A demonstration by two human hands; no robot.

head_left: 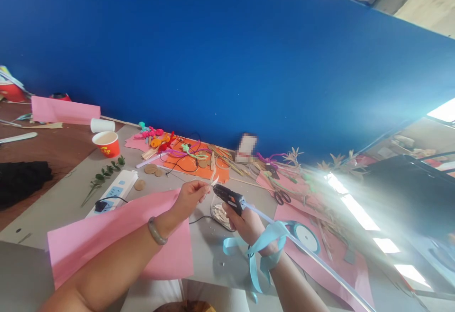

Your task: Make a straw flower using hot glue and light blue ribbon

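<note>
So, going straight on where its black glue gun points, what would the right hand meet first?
Likely the small pale strip pinched in the left hand, though depth is unclear.

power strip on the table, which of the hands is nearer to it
Left. The left hand, pinching a small pale piece, is to the right of the power strip, over the pink paper; the right hand, gripping the glue gun, is farther right.

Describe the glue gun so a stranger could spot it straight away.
On the grey table below the blue wall, find the right hand with pale blue ribbon round its wrist. It grips the glue gun: the only black tool, a clear stick trailing behind it.
</note>
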